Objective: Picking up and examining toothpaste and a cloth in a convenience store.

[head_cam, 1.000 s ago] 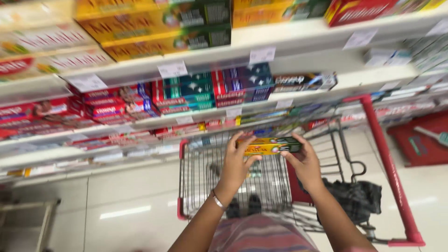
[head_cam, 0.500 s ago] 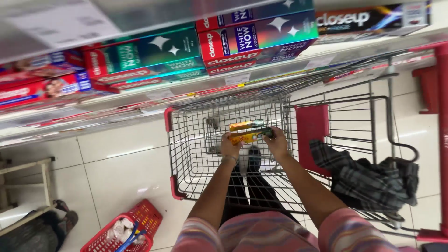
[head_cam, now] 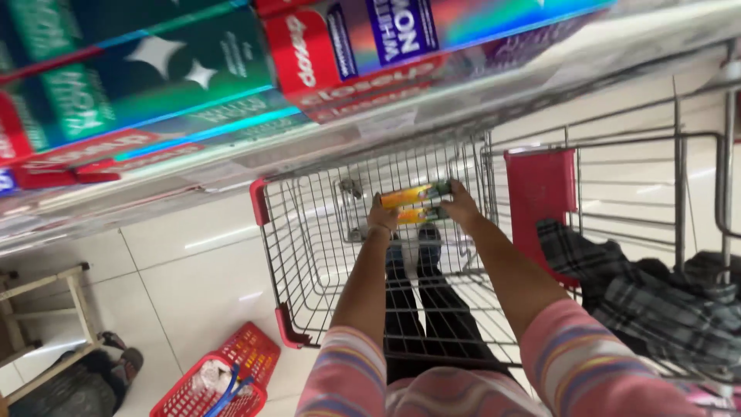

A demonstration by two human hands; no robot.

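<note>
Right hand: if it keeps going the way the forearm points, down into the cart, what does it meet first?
Probably the wire floor of the shopping cart. The right hand and left hand hold yellow-green boxes low inside the basket, and nothing else shows beneath them. Depth is unclear from this head view.

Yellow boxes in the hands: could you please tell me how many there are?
2: the upper yellow box and the lower yellow box, stacked between the left hand and right hand.

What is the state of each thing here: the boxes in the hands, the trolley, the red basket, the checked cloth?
Left hand: grip shut on yellow boxes, over the trolley.
Right hand: grip shut on the same boxes.
Wire trolley: upright, basket bare.
Red basket: on floor, holding items.
Checked cloth: crumpled in the trolley's seat part.
</note>
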